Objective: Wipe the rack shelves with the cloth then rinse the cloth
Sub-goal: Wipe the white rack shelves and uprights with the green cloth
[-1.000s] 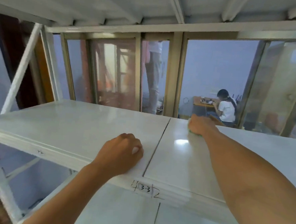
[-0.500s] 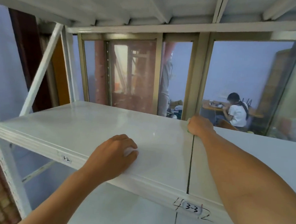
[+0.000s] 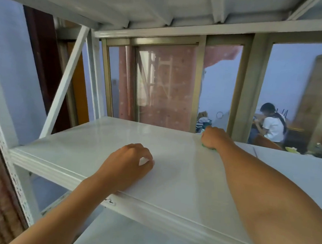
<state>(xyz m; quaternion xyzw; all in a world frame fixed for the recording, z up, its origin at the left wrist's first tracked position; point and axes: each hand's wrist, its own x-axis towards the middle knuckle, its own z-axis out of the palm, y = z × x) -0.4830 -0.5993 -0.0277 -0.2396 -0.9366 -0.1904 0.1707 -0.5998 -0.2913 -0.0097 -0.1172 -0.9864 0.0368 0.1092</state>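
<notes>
A white metal rack shelf (image 3: pixel 83 147) spans the view at chest height. My right hand (image 3: pixel 214 137) reaches to the shelf's far edge and presses down on a green cloth (image 3: pixel 209 147), of which only a small edge shows under the fingers. My left hand (image 3: pixel 127 165) rests near the front edge of the same shelf, fingers curled loosely with nothing in them. Another white shelf (image 3: pixel 123 232) lies below, and the underside of the shelf above (image 3: pixel 126 4) fills the top of the view.
A diagonal white brace (image 3: pixel 64 85) and a perforated upright (image 3: pixel 7 161) stand at the left end. Behind the rack is a gold-framed glass partition (image 3: pixel 198 82). Beyond the glass a person (image 3: pixel 271 124) sits at a desk.
My view and both arms have shifted left along the shelf. The right hand has slid the cloth leftward along the far edge, past the seam between panels. The left hand followed along the front edge.
</notes>
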